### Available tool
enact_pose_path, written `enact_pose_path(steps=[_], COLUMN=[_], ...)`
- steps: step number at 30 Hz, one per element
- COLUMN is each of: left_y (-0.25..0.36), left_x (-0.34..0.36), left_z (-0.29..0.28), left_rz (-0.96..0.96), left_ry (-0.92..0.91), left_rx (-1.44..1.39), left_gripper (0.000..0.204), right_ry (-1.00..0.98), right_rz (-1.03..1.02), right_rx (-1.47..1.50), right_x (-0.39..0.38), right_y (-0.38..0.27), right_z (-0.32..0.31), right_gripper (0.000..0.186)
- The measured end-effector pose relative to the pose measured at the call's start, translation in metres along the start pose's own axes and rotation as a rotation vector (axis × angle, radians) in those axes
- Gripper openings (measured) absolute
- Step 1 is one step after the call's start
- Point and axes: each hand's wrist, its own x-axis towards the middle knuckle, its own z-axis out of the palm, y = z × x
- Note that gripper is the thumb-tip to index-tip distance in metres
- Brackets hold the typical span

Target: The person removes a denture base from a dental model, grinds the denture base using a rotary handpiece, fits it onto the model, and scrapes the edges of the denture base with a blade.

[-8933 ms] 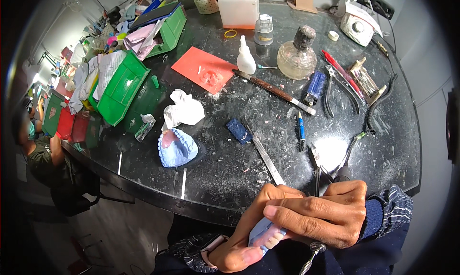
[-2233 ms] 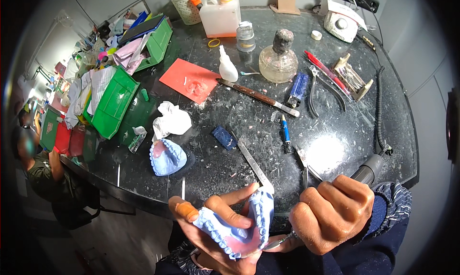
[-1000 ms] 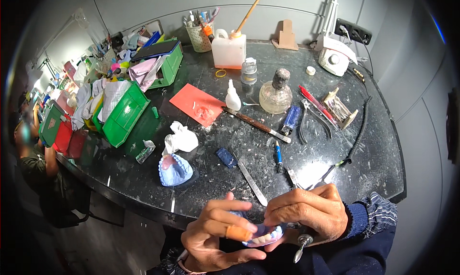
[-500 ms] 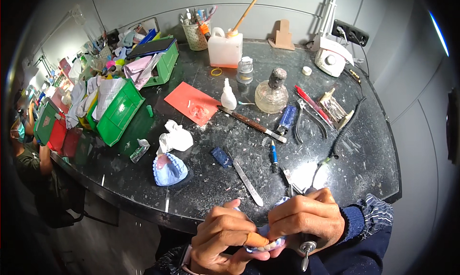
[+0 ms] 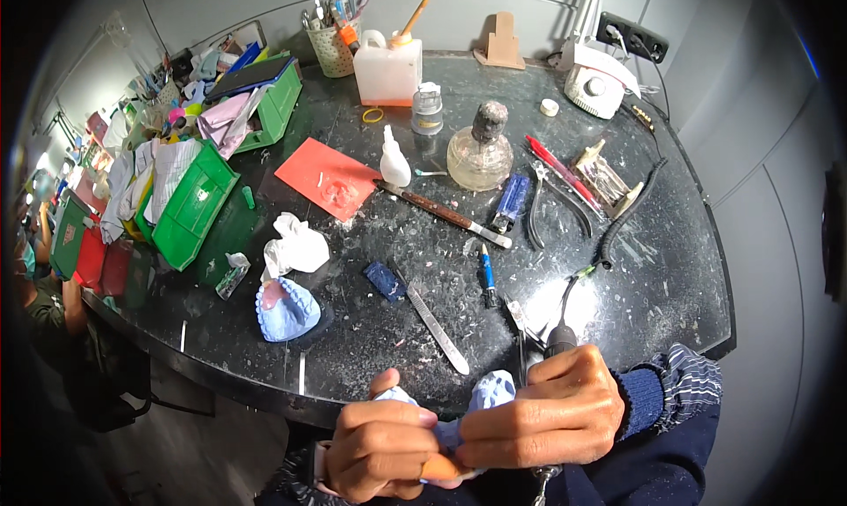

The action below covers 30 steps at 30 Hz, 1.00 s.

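A blue dental cast (image 5: 490,391) is between my two hands at the table's front edge, largely hidden by the fingers. My left hand (image 5: 375,449) is closed round its left side; an orange-tan cover wraps one fingertip. My right hand (image 5: 543,409) grips the right side and also holds a rotary handpiece (image 5: 560,338), whose metal tip points down below the palm. Just beyond lie pliers (image 5: 519,325) and a metal scalpel handle (image 5: 434,325). Farther left, a second blue dental cast (image 5: 289,314) with a pink patch rests on the table.
A blue piece of wax (image 5: 385,280), a blue pen-like tool (image 5: 488,277), a wood-handled knife (image 5: 441,213) and a red wax sheet (image 5: 326,178) lie mid-table. Behind stand a glass burner (image 5: 479,157) and a plastic jug (image 5: 388,72). Green bins (image 5: 196,208) fill the left; a person sits beyond.
The view has shifted slightly. The held cast has been tilted, so its blue upper parts show and the teeth seen before are hidden. Both hands still grip it; the handpiece stays in my right.
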Motion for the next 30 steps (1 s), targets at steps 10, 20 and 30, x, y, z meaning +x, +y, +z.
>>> enact_pose_path(steps=[10,20,30], left_y=[0.001,-0.016,-0.006], left_x=[-0.030,-0.008,-0.006], left_z=[0.003,-0.022,-0.007], left_rz=[0.216,0.561,0.215], left_ry=[0.270,-0.069,-0.004], left_rx=[0.433,0.172,-0.033], left_gripper=[0.024,0.014,0.021], right_ry=[0.192,0.168,0.056], right_rz=[-0.100,-0.090,-0.073], right_rx=[0.027,0.133,0.198], right_x=[0.001,0.005,0.003], right_y=[0.010,0.009,0.007], right_z=[0.024,0.025,0.026], right_gripper=[0.009,0.009,0.015])
